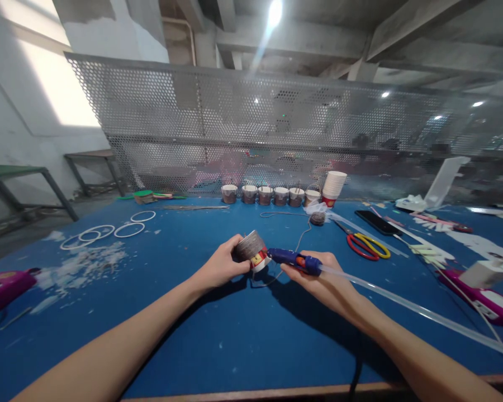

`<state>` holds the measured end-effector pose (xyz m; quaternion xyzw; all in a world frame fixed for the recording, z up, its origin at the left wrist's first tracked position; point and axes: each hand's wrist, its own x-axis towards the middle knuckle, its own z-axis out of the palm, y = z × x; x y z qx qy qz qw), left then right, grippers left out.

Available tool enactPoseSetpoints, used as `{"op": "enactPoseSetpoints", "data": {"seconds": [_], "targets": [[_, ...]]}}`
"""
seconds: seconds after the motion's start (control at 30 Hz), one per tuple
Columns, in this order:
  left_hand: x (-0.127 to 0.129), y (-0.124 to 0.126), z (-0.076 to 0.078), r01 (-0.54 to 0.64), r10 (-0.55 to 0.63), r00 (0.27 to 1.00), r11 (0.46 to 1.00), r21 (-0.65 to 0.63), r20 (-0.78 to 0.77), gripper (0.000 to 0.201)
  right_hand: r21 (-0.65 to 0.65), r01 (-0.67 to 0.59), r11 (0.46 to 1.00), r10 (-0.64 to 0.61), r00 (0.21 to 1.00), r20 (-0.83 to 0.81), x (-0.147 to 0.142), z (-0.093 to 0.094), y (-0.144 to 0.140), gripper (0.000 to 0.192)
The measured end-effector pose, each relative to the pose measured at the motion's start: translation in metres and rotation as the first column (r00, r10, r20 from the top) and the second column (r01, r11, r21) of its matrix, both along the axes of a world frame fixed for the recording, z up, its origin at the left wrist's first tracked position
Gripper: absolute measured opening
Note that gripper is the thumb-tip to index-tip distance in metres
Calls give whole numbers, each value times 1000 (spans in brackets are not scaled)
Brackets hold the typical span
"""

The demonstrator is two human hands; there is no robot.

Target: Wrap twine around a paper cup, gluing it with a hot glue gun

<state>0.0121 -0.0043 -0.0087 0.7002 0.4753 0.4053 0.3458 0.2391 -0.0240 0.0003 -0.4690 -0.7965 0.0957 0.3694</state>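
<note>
Head view: at the centre of the frame the left hand [222,267] has its grip clamped around a paper cup wrapped in grey cord [251,249], held on its side just above the blue surface [218,335]. The right hand [324,279] has its grip closed on a blue glue gun [291,258], whose nozzle touches the cup's red-and-white rim; a clear glue stick [402,304] trails from the back of the gun toward the lower right.

To glue well here, I judge that the cup should be kept steady and turned slowly, with the nozzle at the cord's edge and fingers kept away from the hot tip.

In the upper middle of the frame stand a row of wrapped cups [265,195] and a stack of white cups [333,187]; red-and-yellow scissors [366,245] lie at right.

No writing or brand can be read; the cup's print is too small.
</note>
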Motion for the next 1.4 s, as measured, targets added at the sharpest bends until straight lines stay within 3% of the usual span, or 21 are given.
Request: {"op": "enactPoseSetpoints", "data": {"seconds": [0.2,0.43,0.6,0.77,0.97,1.13,1.23,1.4], "targets": [[-1,1,1,19,-19,1000,1000,3,-10,22,22,-31,999,31,1000,4,-2,-2,-1,41],[-4,3,1,78,-78,997,997,-11,-4,30,-137,21,990,-28,998,-51,1,2,2,40],[-7,5,-4,102,-101,995,995,-5,15,29,-42,-42,998,41,999,-25,-1,2,-1,41],[-11,9,-8,138,-137,990,990,-5,12,37,-96,-2,995,-4,998,-62,1,0,2,42],[-13,10,-9,165,-165,986,986,-28,9,35,-87,-44,995,38,997,-70,1,2,0,41],[-14,9,-6,178,-178,984,983,-41,9,41,-233,1,973,-37,988,-147,2,9,3,41],[-14,9,-5,171,-171,985,984,-41,3,41,-292,-48,955,-16,977,-212,5,13,5,38],[-14,10,-6,169,-167,985,983,-65,37,41,-515,-172,840,66,974,-218,13,18,10,25]]}}
